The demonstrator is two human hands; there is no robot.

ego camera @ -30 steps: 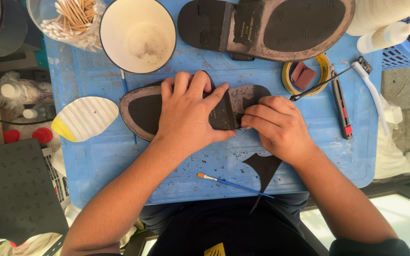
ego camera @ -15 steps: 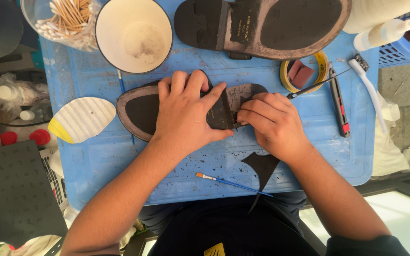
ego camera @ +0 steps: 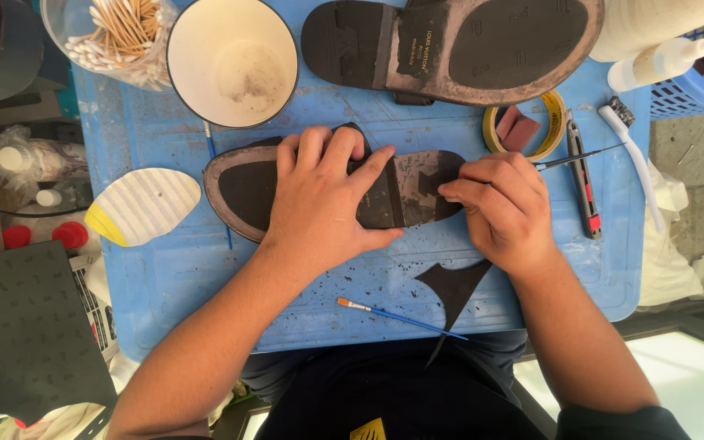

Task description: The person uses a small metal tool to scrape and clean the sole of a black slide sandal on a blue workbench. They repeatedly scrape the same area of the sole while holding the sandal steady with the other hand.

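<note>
A dark shoe sole (ego camera: 242, 189) lies upside down on the blue plastic work surface (ego camera: 165, 281). My left hand (ego camera: 323, 200) presses flat on its middle, fingers spread over it. My right hand (ego camera: 503, 208) pinches the sole's heel end with its fingertips and grips a thin dark tool (ego camera: 576, 156) whose tip points right. A second, larger shoe sole (ego camera: 482, 45) lies upside down at the far edge.
A white bowl (ego camera: 231, 61) and a jar of cotton swabs (ego camera: 116, 37) stand at the back left. A white ribbed sole piece (ego camera: 142, 205) lies at left. A tape roll (ego camera: 531, 130), utility knife (ego camera: 584, 183), toothbrush (ego camera: 633, 155), small paintbrush (ego camera: 401, 316) and black cut scrap (ego camera: 450, 289) lie around.
Both hands stay on the sole. My right hand has shifted slightly toward the heel end.
</note>
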